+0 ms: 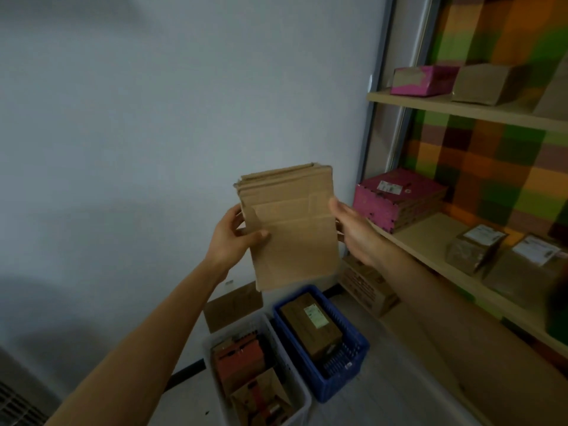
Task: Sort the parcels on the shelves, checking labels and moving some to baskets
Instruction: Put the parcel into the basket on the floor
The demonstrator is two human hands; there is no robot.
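Big smooth grey-white wall fills the left, matte and bare, and to the right runs a set of pale wooden shelves, flat planks backed by a blurry checked panel of green, orange and brown squares. Down on the floor stand two slotted plastic baskets side by side: a white basket packed with brown and red-orange cardboard, and a blue basket carrying a brown box with a pale label on top. And here is the parcel, a flat, rectangular slab of plain brown cardboard, layered edges showing along its top, held upright in mid-air in front of the wall, above the baskets and just left of the lower shelf. The left hand grips its left edge, thumb pressed on the front face, fingers tucked behind. The right hand holds the right edge, thumb up along the side, its fingers hidden behind the cardboard. On the lower shelf sits a flat pink box with a small white label, and further right two brown labelled packets. Up top, another pink box touches a plain brown carton. A cardboard sheet leans at the wall behind the white basket.
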